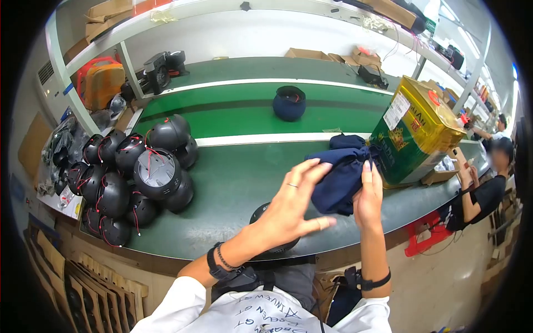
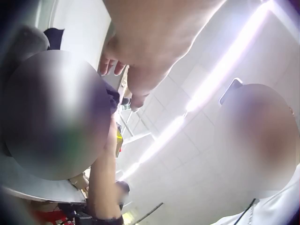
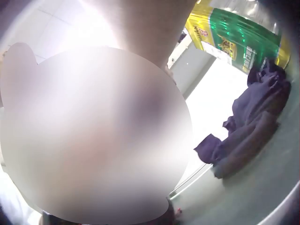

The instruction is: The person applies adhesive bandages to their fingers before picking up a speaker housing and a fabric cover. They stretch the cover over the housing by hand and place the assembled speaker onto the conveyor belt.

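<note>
A navy fabric cover hangs bunched between the two hands over the near bench. My right hand pinches its gathered edge, fingers pointing up. At its left side my left hand has its fingers extended and thumb spread, fingertips right at the cloth. More navy cloth lies just behind; the right wrist view shows a crumpled heap of dark cloth on the bench. A black round shell stands below my left hand, partly hidden by it. In the left wrist view my left hand reaches in from above.
Black round shells with red wires are piled at the left. A navy-covered round shell sits on the green strip at the back. A green and yellow tin stands right of the hands. Another person sits far right.
</note>
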{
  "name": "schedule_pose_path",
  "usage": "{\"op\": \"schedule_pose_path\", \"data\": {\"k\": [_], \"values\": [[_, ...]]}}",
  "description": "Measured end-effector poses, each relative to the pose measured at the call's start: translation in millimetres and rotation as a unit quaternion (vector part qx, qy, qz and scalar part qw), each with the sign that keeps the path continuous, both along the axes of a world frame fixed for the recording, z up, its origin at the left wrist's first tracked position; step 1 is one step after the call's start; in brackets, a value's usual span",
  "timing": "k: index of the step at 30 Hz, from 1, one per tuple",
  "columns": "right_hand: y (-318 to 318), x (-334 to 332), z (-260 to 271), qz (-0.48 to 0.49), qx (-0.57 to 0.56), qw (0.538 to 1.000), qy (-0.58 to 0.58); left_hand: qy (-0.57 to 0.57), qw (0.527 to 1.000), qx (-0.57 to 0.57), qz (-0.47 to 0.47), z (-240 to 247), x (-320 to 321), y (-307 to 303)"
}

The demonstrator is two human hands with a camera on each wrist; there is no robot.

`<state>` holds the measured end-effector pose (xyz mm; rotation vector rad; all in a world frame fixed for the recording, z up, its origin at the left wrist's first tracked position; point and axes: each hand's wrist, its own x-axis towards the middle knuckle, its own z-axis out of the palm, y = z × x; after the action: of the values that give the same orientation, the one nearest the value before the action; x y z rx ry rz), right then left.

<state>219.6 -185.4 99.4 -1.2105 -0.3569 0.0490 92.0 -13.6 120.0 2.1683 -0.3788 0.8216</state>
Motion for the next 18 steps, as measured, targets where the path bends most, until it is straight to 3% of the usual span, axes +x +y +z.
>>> {"op": "schedule_pose_path", "data": {"k": [2, 4, 6, 8, 9, 10, 12, 13, 14, 16, 18], "values": [[-5.3, -24.0, 6.9, 0.065, 0.064, 0.995, 0.051, -0.006, 0.999, 0.042, -0.013, 4.1, -3.9, -7.3], [-16.9, -36.8, 1.5, 0.11, 0.089, 0.987, 0.08, -0.045, 0.981, 0.184, -0.039, -12.2, -6.6, -7.9], [-27.6, -54.8, 6.5, 0.162, 0.09, 0.977, 0.104, -0.061, 0.985, 0.156, -0.038, -23.9, -11.3, -8.6], [-28.2, -77.4, 7.2, 0.175, -0.017, 0.983, 0.06, -0.013, 1.0, -0.012, -0.02, -29.8, -20.8, -8.2], [-35.9, -85.7, -3.1, 0.162, -0.157, 0.962, -0.153, 0.016, 0.998, -0.062, 0.014, -20.2, -30.1, -14.7], [-34.1, -101.1, 2.5, 0.107, -0.248, 0.941, -0.205, 0.083, 0.991, -0.104, 0.003, -17.7, -38.3, -17.4], [-26.9, -118.0, 2.2, 0.074, -0.308, 0.931, -0.184, 0.222, 0.963, -0.152, -0.028, -5.3, -52.2, -22.9], [-25.6, -120.6, -0.2, 0.112, -0.226, 0.956, -0.149, 0.259, 0.948, -0.177, -0.049, -7.0, -56.5, -22.3], [-26.5, -121.1, -4.2, 0.11, -0.225, 0.957, -0.149, 0.26, 0.948, -0.176, -0.05, -13.1, -57.9, -22.0], [-26.8, -123.5, -12.2, 0.087, -0.182, 0.975, -0.092, 0.243, 0.913, -0.312, -0.103, -26.8, -58.5, -17.4], [-33.2, -123.9, -14.5, 0.059, -0.169, 0.982, -0.054, 0.285, 0.885, -0.337, -0.148, -26.9, -69.2, -6.4]]}}
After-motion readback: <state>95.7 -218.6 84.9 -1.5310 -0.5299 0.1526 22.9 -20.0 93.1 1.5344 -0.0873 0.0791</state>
